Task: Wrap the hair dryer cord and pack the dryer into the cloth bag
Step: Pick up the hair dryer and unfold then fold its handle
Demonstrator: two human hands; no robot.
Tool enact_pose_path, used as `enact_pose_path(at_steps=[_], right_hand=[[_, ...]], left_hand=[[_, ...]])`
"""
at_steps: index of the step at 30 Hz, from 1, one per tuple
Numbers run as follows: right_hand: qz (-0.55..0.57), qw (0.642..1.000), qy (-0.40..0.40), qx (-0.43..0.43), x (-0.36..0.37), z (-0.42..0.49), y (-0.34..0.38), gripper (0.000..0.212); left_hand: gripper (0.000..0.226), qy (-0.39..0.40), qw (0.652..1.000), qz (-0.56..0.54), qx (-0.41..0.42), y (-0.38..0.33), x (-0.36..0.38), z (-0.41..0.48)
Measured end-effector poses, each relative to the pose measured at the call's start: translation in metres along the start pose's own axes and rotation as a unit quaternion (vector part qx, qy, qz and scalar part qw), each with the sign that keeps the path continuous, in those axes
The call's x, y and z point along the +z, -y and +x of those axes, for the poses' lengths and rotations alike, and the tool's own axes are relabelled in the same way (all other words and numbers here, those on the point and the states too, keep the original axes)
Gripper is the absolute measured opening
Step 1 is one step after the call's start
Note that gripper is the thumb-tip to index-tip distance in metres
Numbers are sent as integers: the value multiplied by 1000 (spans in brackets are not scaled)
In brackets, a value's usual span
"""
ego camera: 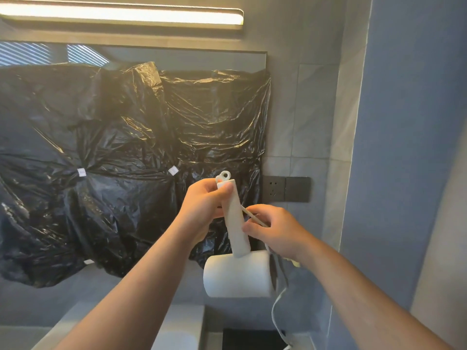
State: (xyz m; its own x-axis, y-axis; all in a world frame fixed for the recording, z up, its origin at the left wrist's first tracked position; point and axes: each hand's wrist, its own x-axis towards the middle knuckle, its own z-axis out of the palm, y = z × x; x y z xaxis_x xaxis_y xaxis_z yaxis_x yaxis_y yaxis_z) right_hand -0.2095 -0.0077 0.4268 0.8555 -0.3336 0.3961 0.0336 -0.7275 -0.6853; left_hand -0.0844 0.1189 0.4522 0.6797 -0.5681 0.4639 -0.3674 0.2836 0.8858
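A white hair dryer (pixel 237 271) hangs upside down in front of me, its barrel at the bottom and its handle pointing up with a hanging loop at the tip. My left hand (pixel 204 208) grips the top end of the handle. My right hand (pixel 273 228) pinches the white cord (pixel 276 304) beside the middle of the handle; a taut stretch runs from the handle to my fingers. The rest of the cord drops past the barrel toward the counter. No cloth bag is in view.
Black plastic sheeting (pixel 113 160) covers the mirror behind the dryer. A dark wall socket and switch plate (pixel 286 189) sit on the tiled wall to the right. A grey counter (pixel 182 324) lies below, with a dark patch (pixel 250 338). A blue wall (pixel 404 147) stands close at the right.
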Motion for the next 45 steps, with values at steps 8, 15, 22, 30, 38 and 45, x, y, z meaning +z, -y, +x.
enact_pose_path(at_steps=[8,15,22,30,38,45], right_hand=[[-114,986,-122,8,5,-7,-13,27],[-159,964,-201,-74,9,-17,-18,47],[117,948,-122,268,47,-22,-21,40],[279,945,-55,163,55,-19,-36,41],[291,924,-132,209,62,-7,-14,64],[226,944,-144,194,60,3,-19,55]], left_hand=[[24,-137,990,-32,0,6,9,23],[17,-248,965,-55,58,14,6,33],[12,-319,931,-172,40,18,7,34],[16,-330,901,-280,-32,27,1,29],[13,-345,912,-215,52,23,11,19],[18,-351,912,-197,80,20,16,13]])
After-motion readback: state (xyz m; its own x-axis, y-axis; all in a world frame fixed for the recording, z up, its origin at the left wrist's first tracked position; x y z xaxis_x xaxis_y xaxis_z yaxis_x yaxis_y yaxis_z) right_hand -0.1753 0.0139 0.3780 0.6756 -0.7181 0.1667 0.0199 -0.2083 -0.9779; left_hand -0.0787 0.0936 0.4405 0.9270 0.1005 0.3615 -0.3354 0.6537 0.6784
